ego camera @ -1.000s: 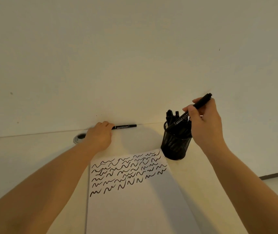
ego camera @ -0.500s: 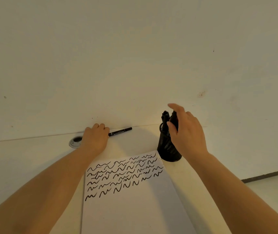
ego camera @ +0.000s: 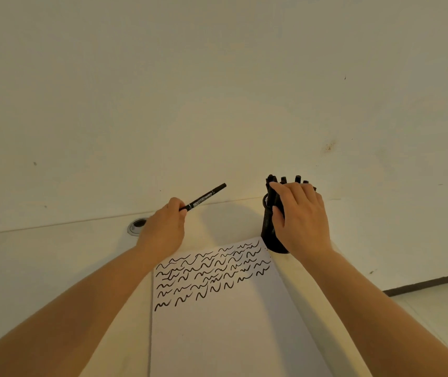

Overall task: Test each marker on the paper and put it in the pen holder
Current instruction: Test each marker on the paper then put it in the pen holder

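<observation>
Head view, the only 1 we get: the left hand (ego camera: 163,229) pinches a slim black marker with a white printed label (ego camera: 205,197) by its near end, lifted clear of the cream tabletop (ego camera: 40,268) and pointing off toward 1 o'clock. Cap on, as far as I can judge.

Over at 3 o'clock from it, the right hand (ego camera: 303,217) lies over the black mesh cylinder pen holder (ego camera: 270,238), fingers relaxed across the capped black markers (ego camera: 297,178) standing inside; I see no grip, just a settling touch.

At 6 o'clock from both hands lies the white sheet of paper (ego camera: 217,336), its top third filled with black squiggles, plenty of blank below. A round grey cable grommet (ego camera: 135,227) sits at 9 o'clock from the left hand.

My read: this marker is the next to be tested. To do it well, free the right hand, pull the cap straight off, and draw 1 short wave on bare paper below the lowest row, so a faint line shows. Light pressure. Recap firmly, then drop it into the holder upright so nothing tips.
</observation>
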A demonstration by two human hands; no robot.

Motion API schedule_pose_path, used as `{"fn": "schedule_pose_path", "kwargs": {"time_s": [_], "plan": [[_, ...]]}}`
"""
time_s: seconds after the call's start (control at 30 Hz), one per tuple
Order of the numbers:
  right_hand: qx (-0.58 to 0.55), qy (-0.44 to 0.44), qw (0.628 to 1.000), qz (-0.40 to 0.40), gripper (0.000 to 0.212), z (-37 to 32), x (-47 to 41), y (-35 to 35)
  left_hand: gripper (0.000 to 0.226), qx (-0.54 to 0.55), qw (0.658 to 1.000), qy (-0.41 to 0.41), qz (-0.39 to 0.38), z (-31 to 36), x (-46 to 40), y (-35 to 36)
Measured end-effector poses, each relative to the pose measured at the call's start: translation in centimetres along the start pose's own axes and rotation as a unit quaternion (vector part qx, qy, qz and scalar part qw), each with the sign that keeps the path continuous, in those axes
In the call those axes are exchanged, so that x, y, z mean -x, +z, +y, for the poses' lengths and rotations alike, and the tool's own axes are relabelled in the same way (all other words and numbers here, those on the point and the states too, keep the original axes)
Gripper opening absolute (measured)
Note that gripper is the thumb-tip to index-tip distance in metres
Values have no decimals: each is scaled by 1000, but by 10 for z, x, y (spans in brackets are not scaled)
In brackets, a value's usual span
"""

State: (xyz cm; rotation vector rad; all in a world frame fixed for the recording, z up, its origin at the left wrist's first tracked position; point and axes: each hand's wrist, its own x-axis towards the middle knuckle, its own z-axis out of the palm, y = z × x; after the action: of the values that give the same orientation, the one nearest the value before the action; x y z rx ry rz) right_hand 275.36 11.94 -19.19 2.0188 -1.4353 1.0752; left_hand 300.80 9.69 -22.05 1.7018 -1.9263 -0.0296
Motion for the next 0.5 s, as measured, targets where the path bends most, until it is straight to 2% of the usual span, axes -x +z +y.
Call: {"fn": "schedule_pose_path", "kwargs": {"time_s": [0.17, 0.37, 0.43, 0.5], "plan": [[8, -1, 1000, -9, 45, 0, 2, 1, 18, 84, 996, 9, 21, 12, 48, -9], [45, 34, 998, -25, 56, -14, 10, -10, 20, 183, 982, -25, 35, 20, 78, -23], [4, 32, 999, -27, 51, -31, 15, -17, 20, 217, 975, -28, 32, 25, 86, -29], [-118, 53, 990, -57, 35, -53, 22, -25, 22, 243, 970, -17, 23, 31, 94, -34]]}}
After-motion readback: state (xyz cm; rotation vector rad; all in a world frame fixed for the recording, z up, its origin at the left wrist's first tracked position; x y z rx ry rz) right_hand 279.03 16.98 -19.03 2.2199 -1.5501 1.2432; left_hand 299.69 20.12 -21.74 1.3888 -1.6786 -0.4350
